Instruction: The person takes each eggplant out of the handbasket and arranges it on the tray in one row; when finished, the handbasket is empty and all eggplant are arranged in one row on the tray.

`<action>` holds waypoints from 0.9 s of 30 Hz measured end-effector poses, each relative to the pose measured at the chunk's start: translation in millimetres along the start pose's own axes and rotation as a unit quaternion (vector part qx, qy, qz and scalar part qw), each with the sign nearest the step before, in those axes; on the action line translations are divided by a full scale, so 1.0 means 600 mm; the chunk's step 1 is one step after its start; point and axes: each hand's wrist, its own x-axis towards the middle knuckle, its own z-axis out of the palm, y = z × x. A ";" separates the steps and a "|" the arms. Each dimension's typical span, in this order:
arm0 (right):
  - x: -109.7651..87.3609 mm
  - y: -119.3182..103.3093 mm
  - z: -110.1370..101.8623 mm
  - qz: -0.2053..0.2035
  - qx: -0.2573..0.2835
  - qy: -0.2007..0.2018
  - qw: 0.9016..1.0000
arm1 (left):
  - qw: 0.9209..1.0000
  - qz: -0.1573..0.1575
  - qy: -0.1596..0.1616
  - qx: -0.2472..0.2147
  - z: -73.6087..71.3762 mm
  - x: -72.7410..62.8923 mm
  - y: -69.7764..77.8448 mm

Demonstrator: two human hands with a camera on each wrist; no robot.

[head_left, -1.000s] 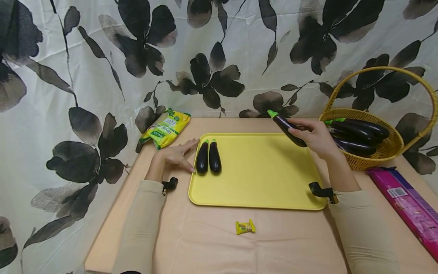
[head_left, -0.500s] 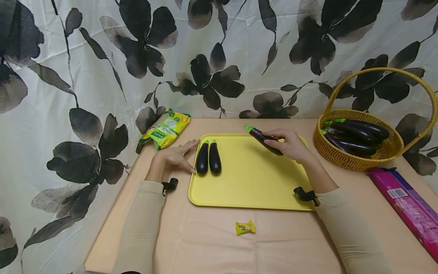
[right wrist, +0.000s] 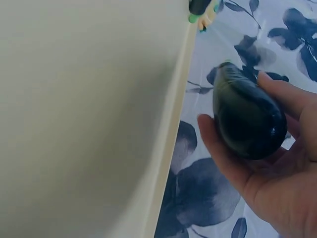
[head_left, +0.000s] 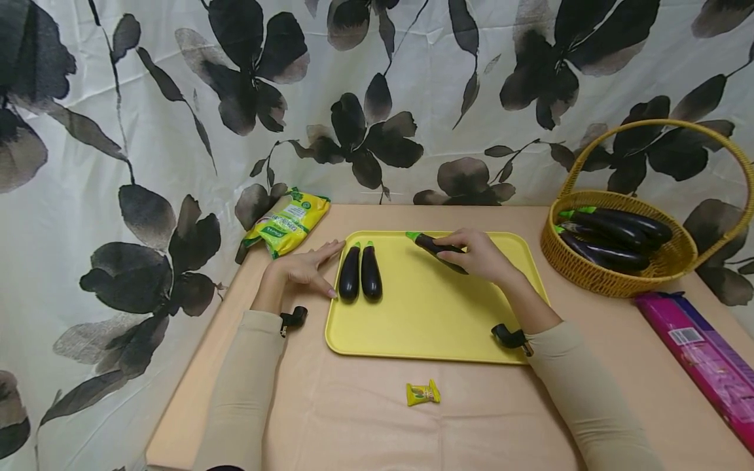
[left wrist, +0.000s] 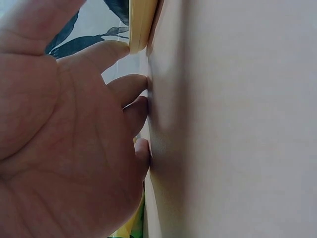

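My right hand (head_left: pixel 480 256) grips an eggplant (head_left: pixel 429 245) over the back middle of the yellow tray (head_left: pixel 412 333), its green stem end pointing to the back left. In the right wrist view thumb and fingers wrap the dark, glossy eggplant (right wrist: pixel 247 114) from both sides, with the tray's rim beside it. Two more eggplants lie side by side at the tray's left end: an outer one (head_left: pixel 349 275) and an inner one (head_left: pixel 371 273). My left hand (head_left: pixel 300 269) rests at the tray's left edge, fingers spread and thumb touching the rim; its palm (left wrist: pixel 74 134) shows up close in the left wrist view.
A wicker basket (head_left: pixel 595 278) with a tall handle holds several eggplants at the back right. In front of it lies a long pink package (head_left: pixel 695 353). A yellow-green packet (head_left: pixel 287 221) sits at the back left, and a small yellow wrapped piece (head_left: pixel 423 393) lies before the tray.
My right hand has carried the eggplant leftward from beside the basket to over the tray's middle, and lower. The left hand has stayed at the tray's left edge.
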 end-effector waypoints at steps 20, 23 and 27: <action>0.015 -0.015 0.041 0.012 -0.059 -0.119 0.991 | 1.000 0.001 0.007 0.009 0.002 -0.001 0.000; 0.015 -0.020 0.041 0.009 -0.055 -0.138 0.989 | 1.000 0.003 0.007 0.008 0.002 -0.001 0.000; 0.020 -0.028 0.043 0.011 -0.055 -0.153 0.987 | 1.000 0.009 0.009 0.009 0.003 0.000 -0.001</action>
